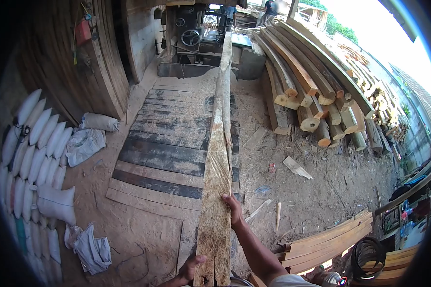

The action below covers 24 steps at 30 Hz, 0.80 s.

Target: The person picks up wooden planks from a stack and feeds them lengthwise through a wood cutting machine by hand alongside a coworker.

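A long, rough wooden beam (216, 191) stretches from my body straight ahead. Its far end reaches the sawmill machine (191, 36), which has a handwheel on its front. My left hand (191, 269) grips the left edge near the close end, where the wood has a dark split. Farther forward, my right hand (232, 208) holds the right edge, thumb on top. The fingers of both hands are partly hidden behind the wood.
Stacked logs (297, 81) fill the right side. Full white sacks (38, 143) are piled at left. Planks (330, 241) and a black coil (368, 258) lie at lower right. Slats (153, 148) cover the sawdusty floor. People (269, 9) stand at the back.
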Available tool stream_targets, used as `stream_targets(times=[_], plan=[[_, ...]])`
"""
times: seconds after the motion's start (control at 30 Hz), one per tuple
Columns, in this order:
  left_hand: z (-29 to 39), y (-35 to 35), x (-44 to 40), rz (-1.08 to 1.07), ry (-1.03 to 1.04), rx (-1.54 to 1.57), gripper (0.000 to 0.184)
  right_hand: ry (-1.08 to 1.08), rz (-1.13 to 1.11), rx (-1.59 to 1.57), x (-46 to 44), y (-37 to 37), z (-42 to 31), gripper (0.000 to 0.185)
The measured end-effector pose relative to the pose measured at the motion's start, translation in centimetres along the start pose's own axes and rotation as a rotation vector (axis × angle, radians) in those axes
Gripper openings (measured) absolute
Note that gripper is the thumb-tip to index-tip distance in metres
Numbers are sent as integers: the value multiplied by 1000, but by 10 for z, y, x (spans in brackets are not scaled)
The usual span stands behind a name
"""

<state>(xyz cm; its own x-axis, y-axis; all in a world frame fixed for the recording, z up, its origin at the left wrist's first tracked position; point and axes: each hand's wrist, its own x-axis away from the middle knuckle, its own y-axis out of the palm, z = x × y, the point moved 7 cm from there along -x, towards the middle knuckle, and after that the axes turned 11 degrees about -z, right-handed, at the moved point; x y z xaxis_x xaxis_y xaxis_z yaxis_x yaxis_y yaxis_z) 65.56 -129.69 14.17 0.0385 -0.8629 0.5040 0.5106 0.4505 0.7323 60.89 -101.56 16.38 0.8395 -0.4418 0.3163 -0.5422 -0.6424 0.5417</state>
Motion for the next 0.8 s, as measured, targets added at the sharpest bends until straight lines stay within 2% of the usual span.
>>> stream_targets(times=[0.13,0.27,0.43,0.8], plan=[[77,51,-13,21,-17,-46,68,21,46,18,-38,-5,-26,64],[99,41,-66,-125,74,143,70,2,17,8,-83,-6,-56,69],[144,38,-114,-110,47,90,72,-30,25,32,-143,-17,-89,75],[253,26,-224,-131,40,-98,76,29,75,-3,-285,-54,-141,72]])
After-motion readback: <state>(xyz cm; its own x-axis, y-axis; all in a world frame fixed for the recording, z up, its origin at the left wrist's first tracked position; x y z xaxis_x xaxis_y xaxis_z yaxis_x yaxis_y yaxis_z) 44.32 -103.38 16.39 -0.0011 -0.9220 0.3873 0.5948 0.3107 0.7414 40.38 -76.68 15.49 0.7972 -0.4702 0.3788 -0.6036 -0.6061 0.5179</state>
